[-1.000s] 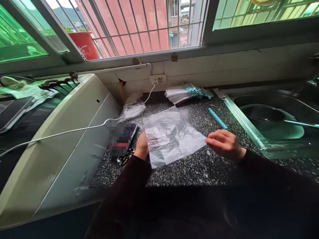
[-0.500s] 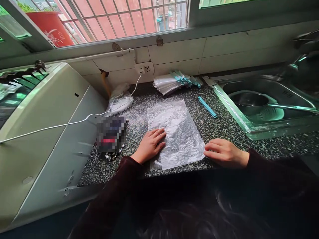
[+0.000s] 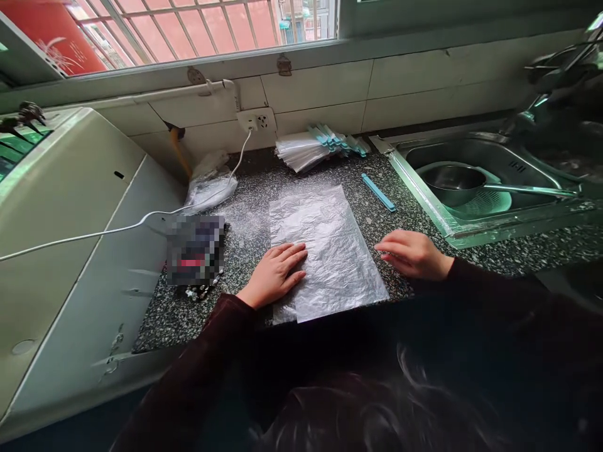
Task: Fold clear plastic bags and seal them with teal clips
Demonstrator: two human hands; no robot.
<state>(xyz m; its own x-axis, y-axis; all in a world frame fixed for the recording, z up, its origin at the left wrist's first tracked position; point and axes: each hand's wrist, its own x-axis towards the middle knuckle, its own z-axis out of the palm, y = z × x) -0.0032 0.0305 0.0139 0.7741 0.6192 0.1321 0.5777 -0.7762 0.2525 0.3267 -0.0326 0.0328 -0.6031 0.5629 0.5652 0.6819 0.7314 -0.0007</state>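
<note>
A crinkled, see-through plastic bag [image 3: 330, 251] lies flat on the speckled counter in front of me. My left hand [image 3: 277, 271] rests palm down on its left edge, fingers stretched out. Just off the bag's right edge hovers my right hand [image 3: 409, 253], fingers loosely bent, a small gap by the thumb and nothing between them. Beyond the right hand lies a single light-blue sealing clip [image 3: 379, 192]. Against the wall is a fanned stack of clear plastic bags [image 3: 301, 152] with several light-blue clips [image 3: 336, 139] on their ends.
A steel sink [image 3: 513, 216] at the right holds a pan [image 3: 455, 182] over a pale strainer. At the left are a blurred-out dark object [image 3: 195, 248], a crumpled plastic bag [image 3: 211, 188] and a white cable [image 3: 146, 220] running to a wall socket [image 3: 257, 121]. A large cream appliance [image 3: 70, 220] borders the counter.
My right hand has let go of the bag's lower right corner and moved slightly up and away from it. The left hand stays on the bag. The view has shifted a little.
</note>
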